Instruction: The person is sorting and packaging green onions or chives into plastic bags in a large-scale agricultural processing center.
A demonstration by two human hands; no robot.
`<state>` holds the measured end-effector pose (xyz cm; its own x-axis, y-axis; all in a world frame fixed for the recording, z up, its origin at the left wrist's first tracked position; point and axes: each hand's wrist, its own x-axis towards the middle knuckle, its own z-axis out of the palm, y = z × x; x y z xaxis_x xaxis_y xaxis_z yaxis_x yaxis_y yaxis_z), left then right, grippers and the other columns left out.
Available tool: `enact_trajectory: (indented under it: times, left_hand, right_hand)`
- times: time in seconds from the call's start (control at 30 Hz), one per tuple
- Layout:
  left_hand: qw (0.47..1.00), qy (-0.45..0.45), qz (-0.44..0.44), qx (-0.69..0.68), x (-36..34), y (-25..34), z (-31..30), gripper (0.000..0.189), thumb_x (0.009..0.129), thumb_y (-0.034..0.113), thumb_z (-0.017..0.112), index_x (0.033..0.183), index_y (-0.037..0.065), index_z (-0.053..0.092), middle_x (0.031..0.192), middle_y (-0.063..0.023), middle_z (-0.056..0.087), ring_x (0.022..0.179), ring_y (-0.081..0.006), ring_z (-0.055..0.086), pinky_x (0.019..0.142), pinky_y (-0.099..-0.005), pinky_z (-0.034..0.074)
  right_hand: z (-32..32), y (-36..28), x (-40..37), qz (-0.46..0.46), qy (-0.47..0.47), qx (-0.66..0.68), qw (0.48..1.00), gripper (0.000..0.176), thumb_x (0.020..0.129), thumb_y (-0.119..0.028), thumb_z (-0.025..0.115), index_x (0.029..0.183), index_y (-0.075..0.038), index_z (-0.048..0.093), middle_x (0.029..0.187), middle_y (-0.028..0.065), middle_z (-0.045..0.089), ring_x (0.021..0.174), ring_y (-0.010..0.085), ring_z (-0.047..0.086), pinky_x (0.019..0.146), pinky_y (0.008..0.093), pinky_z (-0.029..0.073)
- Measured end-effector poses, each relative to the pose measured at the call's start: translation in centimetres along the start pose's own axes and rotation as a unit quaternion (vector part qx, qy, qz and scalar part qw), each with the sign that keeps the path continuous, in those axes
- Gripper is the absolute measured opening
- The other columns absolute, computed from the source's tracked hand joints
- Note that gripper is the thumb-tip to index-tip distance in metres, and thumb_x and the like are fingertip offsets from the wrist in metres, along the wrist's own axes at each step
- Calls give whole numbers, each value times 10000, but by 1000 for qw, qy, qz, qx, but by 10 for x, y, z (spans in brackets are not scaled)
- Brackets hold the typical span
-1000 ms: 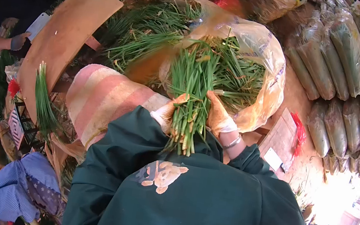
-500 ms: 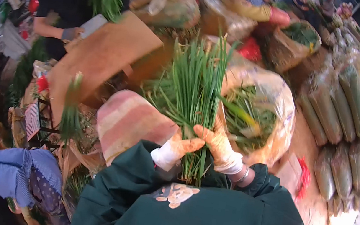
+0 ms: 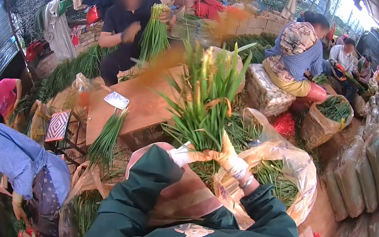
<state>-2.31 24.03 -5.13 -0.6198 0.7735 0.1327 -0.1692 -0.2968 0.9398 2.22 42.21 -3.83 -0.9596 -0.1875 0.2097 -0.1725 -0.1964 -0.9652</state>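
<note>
R hand [image 3: 234, 163] + L hand [image 3: 184, 154], gloved, both clamped round base of greens [image 3: 204, 101]; bunch upright, fanning just above hands. Prob light, floppy, bruises easy. Grip low at stalks, snug. Open bag [image 3: 297, 165] just right of R hand.

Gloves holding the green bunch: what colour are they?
The gloves round the green bunch are white, stained orange; head view.
</note>
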Motion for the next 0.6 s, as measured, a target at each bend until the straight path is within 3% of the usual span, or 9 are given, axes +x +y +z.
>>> enact_trajectory:
  times: [0.07, 0.13, 0.17, 0.2, 0.23, 0.3, 0.37, 0.43, 0.6]
  left_hand:
    - [990, 11, -69, -119, 29, -19, -15, 537, 810, 54, 653, 1311, 95, 465, 1277, -86, 534, 1146, -224, 541, 899, -375, 498]
    - [838, -22, -245, -488, 71, -81, -51, 281, 892, 303, 522, 1001, 58, 607, 881, -110, 628, 745, -231, 581, 652, -359, 490]
    - [756, -170, -252, -580, 85, -123, -77, 303, 886, 334, 525, 1046, 99, 627, 966, -98, 656, 873, -243, 626, 714, -375, 523]
    - [756, -222, -242, -567, 97, -147, -87, 339, 889, 399, 474, 929, 113, 651, 857, -85, 659, 778, -249, 613, 672, -408, 503]
    - [849, 76, -294, -431, 95, -183, -110, 357, 883, 396, 481, 948, 92, 656, 919, -81, 670, 830, -266, 626, 740, -472, 499]
    - [793, -13, -248, -556, 95, -124, -66, 374, 884, 374, 476, 1006, 68, 655, 1000, -112, 667, 915, -306, 621, 823, -498, 490]
    - [754, 44, -280, -592, 96, -135, -77, 462, 870, 411, 483, 1098, 39, 633, 1145, -166, 613, 1065, -359, 559, 951, -623, 375]
    - [720, -82, -249, -643, 85, -121, -69, 507, 865, 465, 480, 1116, 49, 624, 1182, -158, 595, 1078, -349, 555, 974, -620, 352]
    - [755, -41, -201, -623, 74, -88, -31, 552, 864, 519, 501, 1171, 69, 591, 1216, -128, 573, 1127, -316, 522, 990, -541, 383]
  right_hand:
    - [-12, -2, 15, 24, -8, -46, 999, 1045, 630, -135, 860, 1433, -69, 195, 1352, 83, 426, 1217, 179, 429, 1012, 324, 384]
    - [-36, 30, 26, 62, -10, -154, 986, 1062, 574, -45, 873, 1412, -47, 220, 1334, 73, 456, 1214, 184, 439, 1020, 334, 388]
    - [-37, 37, 26, 89, -10, -96, 991, 1011, 632, -29, 818, 1422, -25, 187, 1350, 90, 445, 1237, 197, 417, 1047, 348, 351]
    - [-37, 44, 27, 115, -7, -38, 993, 960, 690, -14, 763, 1433, -2, 155, 1365, 106, 433, 1260, 209, 394, 1075, 362, 314]
    - [-47, 68, 23, 77, -5, -102, 992, 894, 740, -19, 705, 1440, 1, 149, 1398, 104, 386, 1287, 193, 354, 1086, 340, 283]
    - [-66, 117, 15, 5, 14, -234, 972, 764, 840, -29, 590, 1453, 8, 136, 1463, 99, 293, 1341, 161, 274, 1109, 297, 222]
    - [-73, 117, 2, 2, 22, -268, 963, 712, 851, -59, 583, 1434, 10, 180, 1443, 111, 319, 1325, 180, 300, 1097, 300, 241]
    - [-78, 105, -10, 12, 20, -304, 952, 663, 862, -89, 575, 1415, 11, 224, 1422, 124, 345, 1308, 199, 326, 1084, 302, 261]
    - [-81, 74, -32, 48, -32, -460, 886, 557, 888, -165, 557, 1367, 14, 335, 1370, 156, 410, 1267, 247, 390, 1053, 309, 309]
